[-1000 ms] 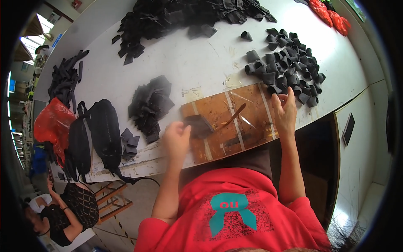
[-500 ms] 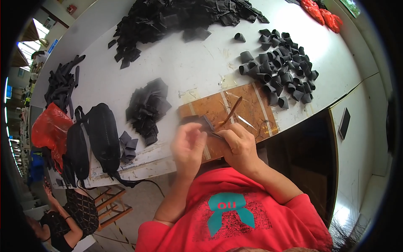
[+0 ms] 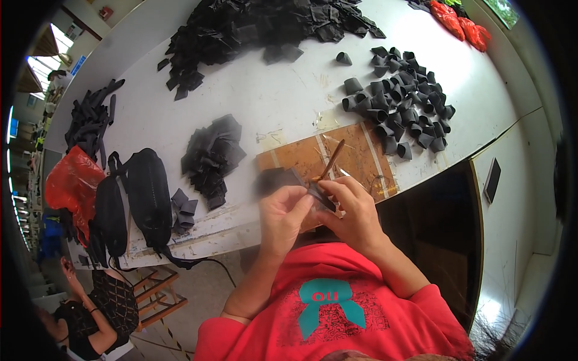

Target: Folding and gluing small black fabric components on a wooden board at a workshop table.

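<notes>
Over the brown board (image 3: 289, 153), both of my hands meet at a small black fabric piece (image 3: 323, 197). My left hand (image 3: 282, 218) pinches its left end between thumb and fingers. From the other side, my right hand (image 3: 354, 215) grips the same piece with thumb and index finger. Part of the piece is hidden behind the fingers. Just beyond my left hand, a dark flat piece (image 3: 278, 179) looks blurred. A thin brown stick (image 3: 332, 159) slants up from the board, close to the fingertips of my right hand.
Curled black pieces (image 3: 400, 99) lie in a group at the right. Flat black pieces form a small pile (image 3: 211, 157) left of the board and a large heap (image 3: 241, 33) at the back. A black bag (image 3: 149, 195) and a red plastic bag (image 3: 75, 180) sit at the left edge.
My left hand, blurred before, has moved right and slightly down to the fabric piece. My right hand has shifted a little right and its fingers now pinch the piece more visibly.
</notes>
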`<state>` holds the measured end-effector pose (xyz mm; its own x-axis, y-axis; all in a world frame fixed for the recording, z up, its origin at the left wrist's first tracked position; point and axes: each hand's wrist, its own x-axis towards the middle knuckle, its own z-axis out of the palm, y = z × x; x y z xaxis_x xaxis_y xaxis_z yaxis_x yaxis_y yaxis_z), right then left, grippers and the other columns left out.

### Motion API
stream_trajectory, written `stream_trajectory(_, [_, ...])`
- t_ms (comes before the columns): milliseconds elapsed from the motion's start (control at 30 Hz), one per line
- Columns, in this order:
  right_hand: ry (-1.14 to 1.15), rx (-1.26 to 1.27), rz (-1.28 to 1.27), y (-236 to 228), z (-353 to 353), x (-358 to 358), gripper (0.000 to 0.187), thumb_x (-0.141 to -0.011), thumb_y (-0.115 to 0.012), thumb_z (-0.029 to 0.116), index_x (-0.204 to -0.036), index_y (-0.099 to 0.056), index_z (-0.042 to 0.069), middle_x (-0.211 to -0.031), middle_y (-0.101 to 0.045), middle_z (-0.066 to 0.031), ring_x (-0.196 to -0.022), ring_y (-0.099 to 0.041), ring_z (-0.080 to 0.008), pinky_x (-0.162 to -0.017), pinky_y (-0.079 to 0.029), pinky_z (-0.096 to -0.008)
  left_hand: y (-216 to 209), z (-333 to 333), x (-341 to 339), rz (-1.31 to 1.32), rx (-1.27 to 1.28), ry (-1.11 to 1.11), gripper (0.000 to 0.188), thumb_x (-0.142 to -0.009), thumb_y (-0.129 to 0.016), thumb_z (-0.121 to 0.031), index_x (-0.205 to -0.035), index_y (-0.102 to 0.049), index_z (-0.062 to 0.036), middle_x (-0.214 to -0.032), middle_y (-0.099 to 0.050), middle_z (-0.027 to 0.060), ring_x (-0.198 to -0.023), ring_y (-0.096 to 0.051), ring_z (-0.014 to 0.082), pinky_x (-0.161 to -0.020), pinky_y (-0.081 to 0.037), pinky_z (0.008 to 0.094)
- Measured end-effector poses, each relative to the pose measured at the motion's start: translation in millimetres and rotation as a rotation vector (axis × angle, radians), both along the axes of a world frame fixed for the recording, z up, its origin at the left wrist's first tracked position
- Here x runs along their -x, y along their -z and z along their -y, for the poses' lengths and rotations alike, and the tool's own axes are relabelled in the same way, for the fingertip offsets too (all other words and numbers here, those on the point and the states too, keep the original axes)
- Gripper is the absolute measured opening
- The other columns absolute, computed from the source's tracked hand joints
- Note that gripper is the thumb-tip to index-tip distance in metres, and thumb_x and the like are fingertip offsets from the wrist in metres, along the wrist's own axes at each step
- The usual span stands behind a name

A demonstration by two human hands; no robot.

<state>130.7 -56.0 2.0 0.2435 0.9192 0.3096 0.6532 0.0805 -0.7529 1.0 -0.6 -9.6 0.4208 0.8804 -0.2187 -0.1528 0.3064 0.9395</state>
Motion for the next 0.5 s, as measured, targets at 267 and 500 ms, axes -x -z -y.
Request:
stream_trajectory(267, [-0.135, -0.018, -0.222, -11, 7, -13, 0.021, -0.066, -0.066, 0.001, -0.086, -0.060, 0.002, -0.074, -0.054, -0.0066, -0.063, -0.055, -0.0186, -0.052, -0.044, -0.0294, -12, 7, -5, -0.133, -0.205, 0.078, 0.003, -0.078, -0.058, 0.003, -0.081, -0.059, 0.0010, -0.070, -0.060, -0.0011, -0.065, -0.053, 0.0029, -0.058, -0.044, 0.0183])
stream_trajectory(500, [0.030, -0.196, 0.401, 13, -3, -2, 0.019, -0.061, -0.059, 0.001, -0.079, -0.054, 0.004, -0.077, -0.053, -0.0077, -0.061, -0.054, -0.0238, -0.051, -0.046, -0.0322, 10, 14, -22, -0.132, -0.195, -0.223, 0.009, -0.075, -0.059, 0.006, -0.077, -0.054, -0.0010, -0.072, -0.058, 0.0026, -0.066, -0.055, 0.0053, -0.058, -0.044, 0.0186])
